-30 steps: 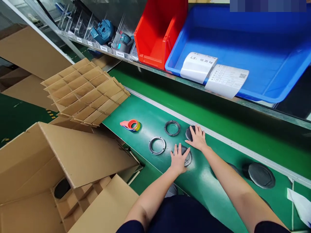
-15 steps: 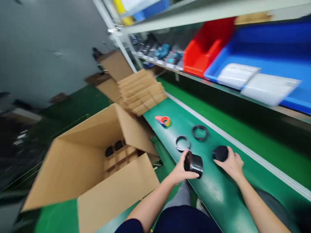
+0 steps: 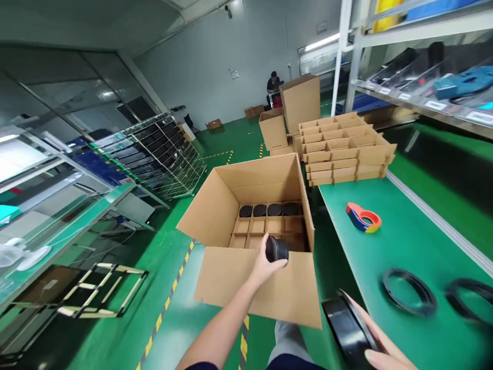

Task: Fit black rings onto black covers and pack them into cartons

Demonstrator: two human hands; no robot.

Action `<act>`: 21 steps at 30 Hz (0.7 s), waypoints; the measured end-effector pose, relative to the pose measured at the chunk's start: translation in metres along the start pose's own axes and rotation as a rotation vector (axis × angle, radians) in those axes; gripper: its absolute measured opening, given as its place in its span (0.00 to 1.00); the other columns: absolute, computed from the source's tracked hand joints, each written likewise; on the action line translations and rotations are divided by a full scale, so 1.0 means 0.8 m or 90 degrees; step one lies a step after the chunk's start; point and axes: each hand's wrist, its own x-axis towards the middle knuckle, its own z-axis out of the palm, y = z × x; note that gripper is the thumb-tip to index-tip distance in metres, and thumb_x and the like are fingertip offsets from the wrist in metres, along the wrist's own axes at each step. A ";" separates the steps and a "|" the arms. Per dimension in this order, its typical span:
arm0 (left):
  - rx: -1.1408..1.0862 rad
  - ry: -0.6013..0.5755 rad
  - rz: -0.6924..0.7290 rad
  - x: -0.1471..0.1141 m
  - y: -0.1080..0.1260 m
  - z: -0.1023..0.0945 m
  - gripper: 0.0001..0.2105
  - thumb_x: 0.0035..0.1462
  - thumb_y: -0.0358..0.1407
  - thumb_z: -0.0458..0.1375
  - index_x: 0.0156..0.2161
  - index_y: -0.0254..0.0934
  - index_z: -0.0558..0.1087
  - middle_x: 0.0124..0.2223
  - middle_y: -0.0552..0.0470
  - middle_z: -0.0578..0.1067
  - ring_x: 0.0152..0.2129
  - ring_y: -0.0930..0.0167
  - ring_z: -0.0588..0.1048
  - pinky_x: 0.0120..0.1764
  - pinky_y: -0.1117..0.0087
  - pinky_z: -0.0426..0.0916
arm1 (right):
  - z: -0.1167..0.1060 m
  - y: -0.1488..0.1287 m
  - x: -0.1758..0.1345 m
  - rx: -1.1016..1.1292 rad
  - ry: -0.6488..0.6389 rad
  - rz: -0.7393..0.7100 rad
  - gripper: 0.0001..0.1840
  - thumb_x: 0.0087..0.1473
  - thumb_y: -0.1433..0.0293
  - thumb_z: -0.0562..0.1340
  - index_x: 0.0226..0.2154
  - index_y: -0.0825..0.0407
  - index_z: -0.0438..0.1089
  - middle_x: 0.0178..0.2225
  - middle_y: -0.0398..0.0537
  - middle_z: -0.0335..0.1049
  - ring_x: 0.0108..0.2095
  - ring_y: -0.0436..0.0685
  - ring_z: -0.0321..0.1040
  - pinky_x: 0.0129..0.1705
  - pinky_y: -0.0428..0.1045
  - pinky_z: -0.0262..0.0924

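Observation:
My left hand (image 3: 263, 263) grips a short black cylinder (image 3: 278, 250) and holds it over the front flap of an open cardboard box (image 3: 254, 267). Inside the box, a cardboard divider (image 3: 254, 226) forms a grid, and several round black pieces (image 3: 260, 210) fill its far row. At the lower right, my right hand (image 3: 385, 341) is closed around a second, larger-looking black cylinder (image 3: 348, 329) beside the edge of the green table. Two black rings lie on that table, one (image 3: 409, 292) closer to my right hand and the other (image 3: 472, 300) at the picture's right edge.
A red, blue and yellow tape dispenser (image 3: 364, 218) lies on the green table (image 3: 346, 246). Stacked cardboard dividers (image 3: 346, 149) stand at its far end, below a shelf rack (image 3: 419, 103). A wire cage (image 3: 165, 154) stands far left. A person (image 3: 273, 87) sits in the back.
My view has swung left toward the box. My left hand has carried its black cylinder from over the table to the box, and my right hand has brought its own to the table edge.

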 end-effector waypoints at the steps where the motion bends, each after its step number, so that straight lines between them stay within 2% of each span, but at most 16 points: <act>1: 0.085 0.058 -0.027 0.035 -0.019 -0.027 0.51 0.41 0.42 0.69 0.68 0.46 0.48 0.65 0.41 0.57 0.63 0.53 0.57 0.63 0.52 0.53 | 0.020 -0.020 0.042 0.022 -0.036 -0.025 0.51 0.48 0.45 0.53 0.70 0.43 0.40 0.63 0.58 0.58 0.63 0.66 0.57 0.58 0.61 0.61; 3: 0.236 0.125 -0.095 0.109 -0.061 -0.078 0.49 0.42 0.43 0.68 0.68 0.48 0.49 0.65 0.40 0.55 0.63 0.50 0.55 0.62 0.50 0.52 | 0.065 -0.055 0.138 0.002 -0.061 -0.061 0.50 0.49 0.46 0.55 0.70 0.43 0.40 0.65 0.57 0.54 0.64 0.66 0.54 0.60 0.62 0.57; 4: 0.295 0.134 -0.127 0.146 -0.084 -0.101 0.49 0.42 0.43 0.68 0.67 0.49 0.50 0.66 0.40 0.54 0.63 0.49 0.55 0.61 0.50 0.53 | 0.092 -0.069 0.190 -0.048 -0.045 -0.068 0.52 0.48 0.47 0.58 0.69 0.45 0.41 0.65 0.58 0.53 0.65 0.68 0.53 0.61 0.64 0.55; 7: 0.420 0.101 -0.192 0.246 -0.157 -0.156 0.48 0.41 0.44 0.68 0.67 0.50 0.51 0.67 0.38 0.50 0.63 0.47 0.54 0.59 0.50 0.55 | 0.180 -0.086 0.349 -0.269 0.046 -0.062 0.59 0.41 0.52 0.66 0.69 0.50 0.43 0.63 0.65 0.50 0.63 0.76 0.50 0.60 0.68 0.52; 10: 0.476 0.016 -0.212 0.318 -0.229 -0.185 0.50 0.40 0.45 0.69 0.67 0.54 0.50 0.67 0.36 0.49 0.63 0.45 0.52 0.57 0.47 0.56 | 0.265 -0.072 0.487 -0.426 0.056 -0.071 0.62 0.36 0.55 0.70 0.69 0.54 0.44 0.60 0.69 0.49 0.60 0.79 0.52 0.57 0.68 0.55; 12: 0.488 -0.027 -0.208 0.349 -0.272 -0.193 0.51 0.39 0.44 0.70 0.67 0.55 0.50 0.67 0.36 0.49 0.63 0.44 0.51 0.57 0.45 0.55 | 0.314 -0.053 0.558 -0.492 0.029 -0.069 0.63 0.36 0.56 0.71 0.68 0.55 0.44 0.60 0.69 0.51 0.58 0.79 0.54 0.56 0.67 0.55; 16: 0.496 -0.067 -0.186 0.385 -0.341 -0.194 0.51 0.38 0.43 0.71 0.67 0.57 0.51 0.68 0.39 0.49 0.64 0.46 0.50 0.59 0.47 0.54 | 0.381 -0.007 0.650 -0.609 -0.021 -0.032 0.67 0.32 0.56 0.73 0.69 0.56 0.43 0.61 0.72 0.50 0.59 0.80 0.54 0.59 0.67 0.50; 19: 0.488 -0.084 -0.168 0.401 -0.378 -0.188 0.51 0.37 0.44 0.72 0.67 0.58 0.52 0.69 0.42 0.48 0.65 0.46 0.50 0.61 0.49 0.52 | 0.407 0.030 0.686 -0.667 -0.047 -0.025 0.68 0.33 0.54 0.73 0.69 0.57 0.42 0.64 0.73 0.47 0.62 0.81 0.49 0.62 0.68 0.43; 21: 0.476 -0.098 -0.159 0.407 -0.399 -0.183 0.51 0.38 0.47 0.72 0.67 0.56 0.52 0.70 0.41 0.45 0.66 0.44 0.48 0.62 0.48 0.50 | 0.415 0.054 0.696 -0.682 -0.055 -0.032 0.65 0.39 0.50 0.70 0.69 0.58 0.41 0.66 0.73 0.42 0.65 0.80 0.44 0.63 0.68 0.42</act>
